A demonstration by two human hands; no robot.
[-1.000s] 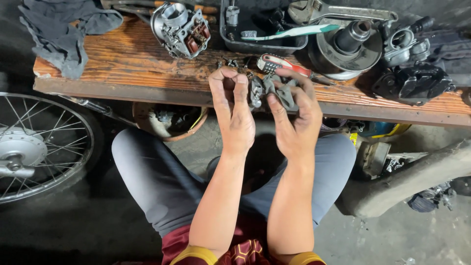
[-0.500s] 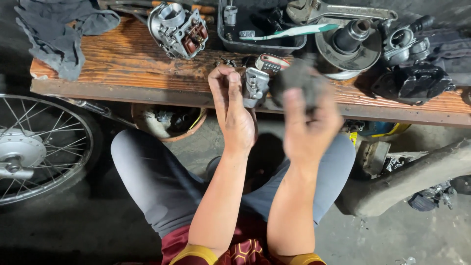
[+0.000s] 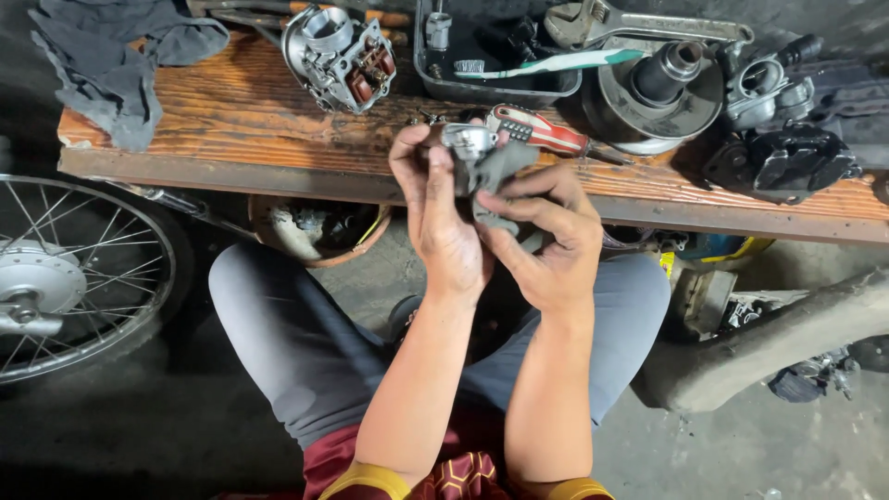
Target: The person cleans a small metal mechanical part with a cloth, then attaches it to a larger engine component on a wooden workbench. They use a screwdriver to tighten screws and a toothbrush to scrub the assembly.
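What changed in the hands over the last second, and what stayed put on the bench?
The right hand swung its grey rag away from the small metal part, then brought it back against it. The left hand kept hold of the part, turning it slightly. The carburetor, screwdriver and tray stayed in place.

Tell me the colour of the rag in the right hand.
Dull grey; the rag shows best in the head view, pressed against a small metal part.

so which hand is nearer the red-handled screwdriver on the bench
Right. The right hand sits just below the screwdriver; the left hand is further to its left.
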